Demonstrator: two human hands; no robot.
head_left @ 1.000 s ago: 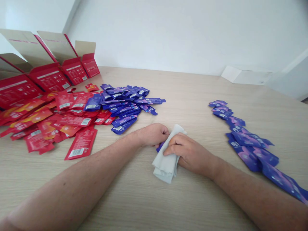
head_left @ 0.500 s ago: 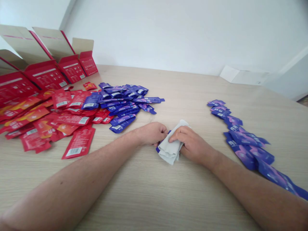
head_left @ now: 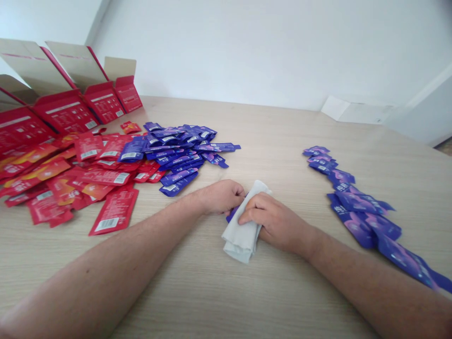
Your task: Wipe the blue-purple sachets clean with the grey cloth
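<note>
My left hand (head_left: 221, 197) rests on the wooden table, fingers curled around a blue sachet (head_left: 231, 215), of which only a small corner shows. My right hand (head_left: 273, 222) presses a folded pale grey cloth (head_left: 239, 240) over the rest of that sachet, so most of the sachet is hidden. The two hands nearly touch. A heap of blue sachets (head_left: 176, 155) lies beyond my left hand, and a loose row of purple-blue sachets (head_left: 356, 212) runs to the right of my right hand.
A spread of red sachets (head_left: 84, 181) lies on the table (head_left: 197, 287) at the left. Open red cartons (head_left: 65, 108) stand behind them at the far left. A white wall (head_left: 247, 52) rises behind the table, and a white card piece (head_left: 353, 111) leans at the back right.
The cloth has shifted down and left under my right hand, now reaching lower on the table. The blue sachet corner shows less at the left of the cloth.
</note>
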